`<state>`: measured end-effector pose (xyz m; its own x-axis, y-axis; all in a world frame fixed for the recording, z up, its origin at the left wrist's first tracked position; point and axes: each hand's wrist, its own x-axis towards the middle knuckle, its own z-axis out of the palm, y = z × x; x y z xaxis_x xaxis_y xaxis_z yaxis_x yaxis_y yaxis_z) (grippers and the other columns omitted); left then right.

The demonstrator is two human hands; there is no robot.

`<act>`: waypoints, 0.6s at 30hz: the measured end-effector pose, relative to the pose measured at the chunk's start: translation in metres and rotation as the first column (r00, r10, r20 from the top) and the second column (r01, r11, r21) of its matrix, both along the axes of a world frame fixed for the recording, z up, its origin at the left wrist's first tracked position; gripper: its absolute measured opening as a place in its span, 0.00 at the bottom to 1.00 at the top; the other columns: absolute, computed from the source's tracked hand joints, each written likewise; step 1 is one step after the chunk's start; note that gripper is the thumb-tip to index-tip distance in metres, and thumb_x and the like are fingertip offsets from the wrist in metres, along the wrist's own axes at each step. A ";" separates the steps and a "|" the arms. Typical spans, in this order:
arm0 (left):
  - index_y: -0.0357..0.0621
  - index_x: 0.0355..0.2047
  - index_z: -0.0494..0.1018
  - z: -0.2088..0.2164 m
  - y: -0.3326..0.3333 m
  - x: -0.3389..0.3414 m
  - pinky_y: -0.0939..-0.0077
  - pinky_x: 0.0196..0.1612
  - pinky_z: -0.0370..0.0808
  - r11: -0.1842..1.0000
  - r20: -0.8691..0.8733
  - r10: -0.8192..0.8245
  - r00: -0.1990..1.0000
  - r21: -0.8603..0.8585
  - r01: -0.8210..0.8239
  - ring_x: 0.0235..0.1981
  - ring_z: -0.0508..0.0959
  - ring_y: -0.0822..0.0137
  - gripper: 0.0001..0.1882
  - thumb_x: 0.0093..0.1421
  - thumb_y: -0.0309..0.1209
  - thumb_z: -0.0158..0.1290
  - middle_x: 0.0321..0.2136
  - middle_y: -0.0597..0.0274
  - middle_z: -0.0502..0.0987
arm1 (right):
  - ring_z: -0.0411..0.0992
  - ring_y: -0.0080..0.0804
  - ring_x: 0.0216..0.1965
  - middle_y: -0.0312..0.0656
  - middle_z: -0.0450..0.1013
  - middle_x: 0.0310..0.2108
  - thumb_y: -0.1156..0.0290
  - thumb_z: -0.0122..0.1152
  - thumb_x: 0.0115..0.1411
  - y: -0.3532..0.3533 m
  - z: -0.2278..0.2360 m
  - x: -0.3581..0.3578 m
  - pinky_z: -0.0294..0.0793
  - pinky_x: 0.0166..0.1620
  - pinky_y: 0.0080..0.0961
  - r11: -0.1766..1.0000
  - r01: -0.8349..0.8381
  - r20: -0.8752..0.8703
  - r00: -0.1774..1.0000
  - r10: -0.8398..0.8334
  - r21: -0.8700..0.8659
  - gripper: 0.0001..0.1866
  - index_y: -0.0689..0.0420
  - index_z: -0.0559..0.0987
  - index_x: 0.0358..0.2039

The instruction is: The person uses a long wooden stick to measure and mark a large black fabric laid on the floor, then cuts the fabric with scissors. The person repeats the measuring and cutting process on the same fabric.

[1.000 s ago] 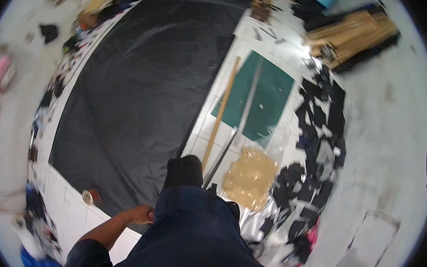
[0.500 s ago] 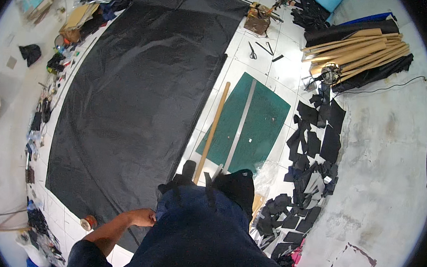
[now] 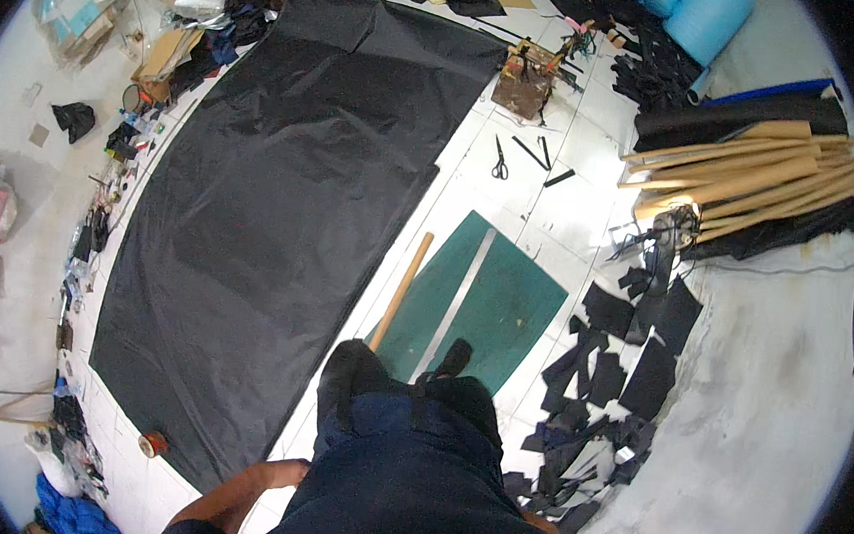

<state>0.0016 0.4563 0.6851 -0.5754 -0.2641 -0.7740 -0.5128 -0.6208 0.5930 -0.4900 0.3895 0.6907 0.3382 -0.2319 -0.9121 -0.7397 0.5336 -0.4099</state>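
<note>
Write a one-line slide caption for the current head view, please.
A black sheet lies over white tiles beside a green mat, with the left hand at the person's side.

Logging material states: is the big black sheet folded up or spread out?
Spread out: the black sheet lies broadly flat over the white floor tiles, lightly wrinkled. Whether it is doubled, I cannot tell.

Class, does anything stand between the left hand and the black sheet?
Nothing visible does: between the left hand and the right edge of the sheet, only white floor shows. The spool sits at the sheet's lower left edge, away from that gap.
</note>
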 end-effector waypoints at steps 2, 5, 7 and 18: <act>0.39 0.24 0.72 -0.016 0.004 -0.016 0.73 0.34 0.68 0.989 -0.012 0.141 0.990 0.042 -0.140 0.28 0.71 0.69 0.10 0.60 0.31 0.48 0.24 0.63 0.72 | 0.78 0.39 0.36 0.49 0.79 0.36 0.62 0.62 0.58 -0.054 0.019 -0.026 0.75 0.40 0.37 0.993 -0.105 0.066 0.993 0.101 0.052 0.17 0.61 0.80 0.42; 0.37 0.24 0.73 -0.032 -0.043 -0.043 0.67 0.35 0.70 0.980 -0.101 0.161 0.982 0.133 -0.147 0.28 0.72 0.65 0.09 0.55 0.31 0.50 0.24 0.59 0.72 | 0.78 0.39 0.36 0.49 0.80 0.36 0.62 0.62 0.57 -0.130 0.032 -0.059 0.75 0.39 0.37 0.973 -0.212 0.099 0.974 0.203 0.091 0.17 0.60 0.80 0.42; 0.36 0.26 0.75 -0.040 -0.077 -0.055 0.64 0.37 0.72 0.996 -0.071 0.062 0.995 -0.052 -0.066 0.30 0.75 0.60 0.08 0.54 0.28 0.50 0.26 0.55 0.76 | 0.78 0.39 0.35 0.49 0.80 0.35 0.63 0.62 0.57 -0.178 0.031 -0.075 0.75 0.39 0.37 0.949 -0.293 0.126 0.952 0.279 0.113 0.17 0.60 0.80 0.42; 0.39 0.41 0.81 -0.089 -0.394 -0.074 0.54 0.47 0.76 0.936 0.424 -0.139 0.895 -0.239 0.259 0.43 0.81 0.46 0.23 0.53 0.45 0.54 0.39 0.41 0.81 | 0.78 0.41 0.35 0.47 0.80 0.35 0.66 0.63 0.53 -0.480 -0.003 -0.042 0.76 0.38 0.38 0.442 -0.895 -0.138 0.445 0.885 -0.055 0.16 0.56 0.81 0.42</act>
<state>-0.0722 0.0626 0.5962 -0.3017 -0.4178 -0.8570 -0.8353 -0.3176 0.4489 -0.5318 -0.0904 0.6875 0.3469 0.0612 -0.9359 -0.8122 -0.4794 -0.3324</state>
